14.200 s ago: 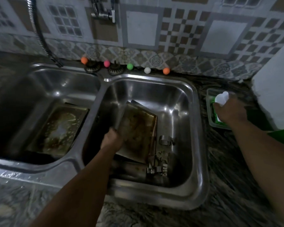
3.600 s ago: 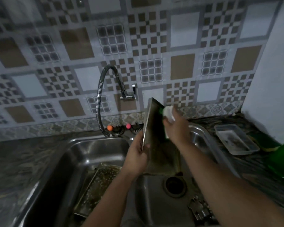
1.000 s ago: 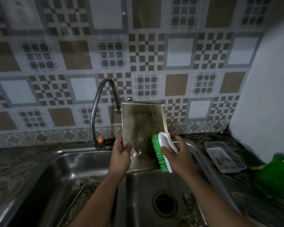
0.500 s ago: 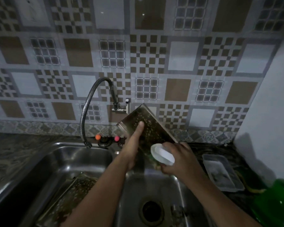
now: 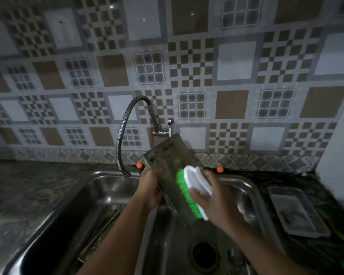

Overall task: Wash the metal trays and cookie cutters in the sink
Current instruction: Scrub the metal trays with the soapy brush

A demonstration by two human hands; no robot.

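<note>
Metal tray (image 5: 168,155), stained dark, is held tilted above the sink (image 5: 99,187), the left hand (image 5: 150,187) clamped on its lower left edge. Just right of that grip, the right hand (image 5: 213,197) holds a brush (image 5: 194,192), its green bristles against the tray face. Scrubbing appears to be the step in hand; the next move likely calls for a firm stroke up toward the far corner.

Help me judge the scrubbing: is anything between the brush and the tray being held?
Nothing visible. The right hand presses the brush's green bristles straight against the tray, which the left hand holds tilted over the sink.
</note>
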